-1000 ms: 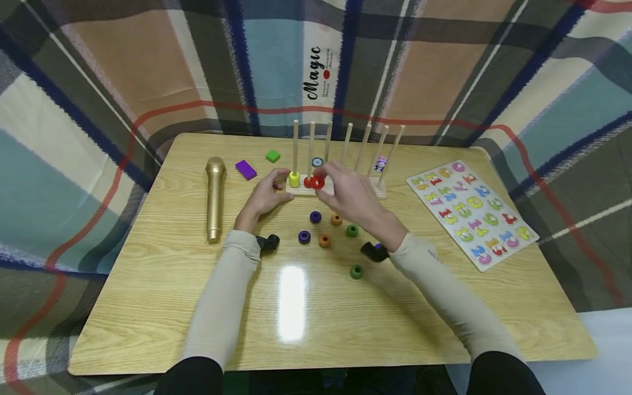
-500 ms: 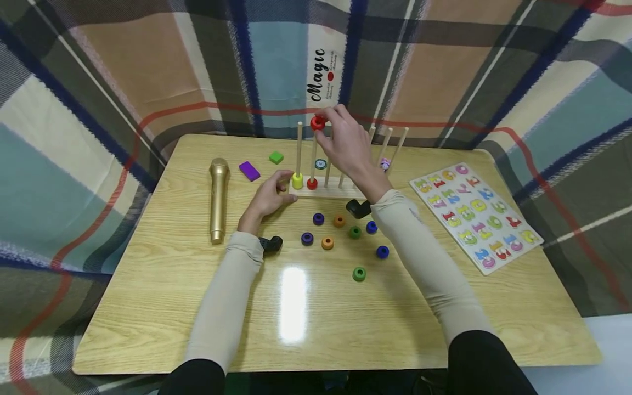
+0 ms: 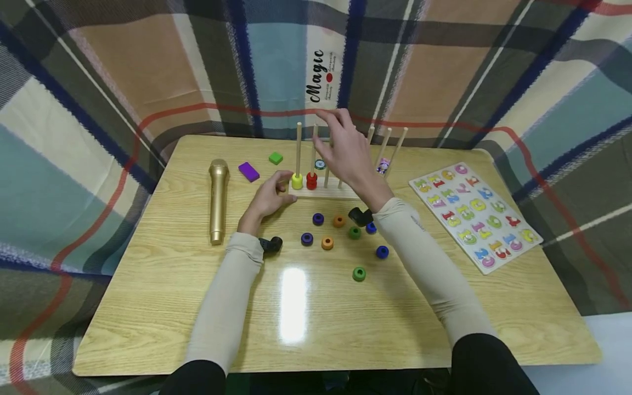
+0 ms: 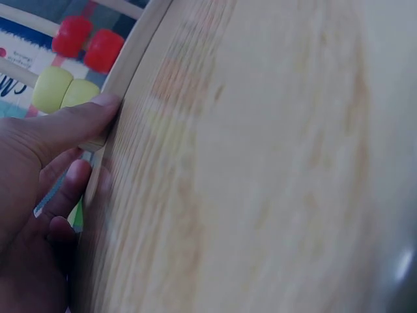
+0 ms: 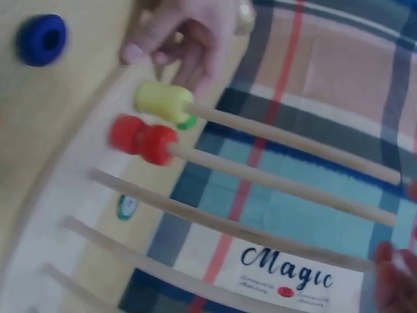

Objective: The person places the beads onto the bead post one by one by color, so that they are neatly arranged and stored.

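Observation:
A wooden peg stand (image 3: 329,192) with several upright pegs stands near the table's back. Its left end is held between thumb and fingers by my left hand (image 3: 269,196); in the left wrist view the thumb lies at the base's edge beside the yellow beads (image 4: 55,90). Two red beads (image 3: 311,181) sit stacked low on the second peg, right of the yellow ones. My right hand (image 3: 348,151) hovers near the peg tops, fingers loosely bent and holding nothing. The right wrist view shows its fingertips (image 5: 393,274) by the peg ends. This hand hides some middle pegs from the head view.
Loose blue (image 3: 382,252), orange (image 3: 327,242) and green beads (image 3: 359,274) lie in front of the stand. To the left are a gold microphone (image 3: 219,203), a purple block (image 3: 249,171) and a green block (image 3: 275,158). A number board (image 3: 474,216) lies right.
My right hand lifted a red bead from the base to the second peg's top, then let it go. It now rests on the other red bead. My left hand stays at the stand's end.

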A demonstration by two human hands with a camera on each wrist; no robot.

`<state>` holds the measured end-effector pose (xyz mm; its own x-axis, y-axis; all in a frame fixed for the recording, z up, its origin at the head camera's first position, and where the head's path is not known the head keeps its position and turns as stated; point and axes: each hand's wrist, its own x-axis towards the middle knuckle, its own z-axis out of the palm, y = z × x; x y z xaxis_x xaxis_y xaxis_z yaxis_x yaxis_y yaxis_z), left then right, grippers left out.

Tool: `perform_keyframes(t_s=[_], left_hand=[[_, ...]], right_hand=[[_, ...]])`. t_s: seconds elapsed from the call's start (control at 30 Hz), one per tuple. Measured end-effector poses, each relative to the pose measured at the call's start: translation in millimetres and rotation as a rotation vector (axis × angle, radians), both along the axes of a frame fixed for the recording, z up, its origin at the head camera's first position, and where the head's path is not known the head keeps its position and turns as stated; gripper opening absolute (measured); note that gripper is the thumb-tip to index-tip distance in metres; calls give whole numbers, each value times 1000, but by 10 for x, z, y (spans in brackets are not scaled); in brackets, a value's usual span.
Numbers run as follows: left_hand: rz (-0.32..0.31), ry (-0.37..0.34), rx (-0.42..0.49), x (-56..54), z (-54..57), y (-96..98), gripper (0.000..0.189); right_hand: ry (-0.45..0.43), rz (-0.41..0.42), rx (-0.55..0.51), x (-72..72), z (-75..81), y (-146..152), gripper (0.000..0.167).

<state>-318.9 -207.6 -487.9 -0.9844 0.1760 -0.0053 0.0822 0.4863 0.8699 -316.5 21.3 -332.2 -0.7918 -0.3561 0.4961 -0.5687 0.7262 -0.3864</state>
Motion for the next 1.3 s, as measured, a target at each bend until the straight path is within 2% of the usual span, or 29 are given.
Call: perform_keyframes(t_s=[0.07, 0.13, 0.17, 0.23, 0.33, 0.4, 0.5, 0.67, 0.77, 0.83, 0.93, 1.03, 1.13, 1.2, 1.3], left_hand=[[-9, -13, 5, 3, -16, 26, 72], [-13, -16, 12, 0, -17, 33, 71], [-15, -15, 14, -3, -14, 31, 71], [-10, -7, 17, -10, -4, 18, 71], [-1, 5, 17, -32, 19, -3, 70], [4, 6, 9, -54, 42, -17, 70], [7, -6, -2, -60, 40, -16, 70], [11, -25, -5, -34, 0, 5, 70], [12, -24, -1, -31, -2, 16, 70], [10, -16, -4, -32, 5, 18, 71], [8, -6, -3, -37, 24, 13, 71], [7, -1, -5, -44, 47, 6, 71], [5, -3, -3, -38, 52, 6, 71], [2, -6, 2, -31, 39, 10, 71], [2, -12, 9, -11, 10, 18, 71]], right_hand=[[69, 36, -20, 92, -128, 61, 38], [85, 75, 15, 181, -278, 106, 29], [67, 95, 56, 220, -360, 119, 26], [-28, 132, 167, 284, -526, 132, 24], [-206, 164, 362, 336, -747, 125, 31], [-289, 177, 470, 355, -862, 112, 36], [-334, 208, 566, 394, -999, 105, 38], [-343, 232, 590, 458, -1099, 115, 34], [-334, 229, 525, 440, -1029, 151, 33], [-316, 216, 446, 398, -901, 191, 33], [-257, 172, 275, 301, -579, 248, 33], [-137, 111, 112, 183, -227, 288, 31], [-21, 42, 15, 61, 21, 306, 31], [17, 4, -13, 0, 110, 312, 32], [9, -36, -17, -70, 146, 310, 33]])
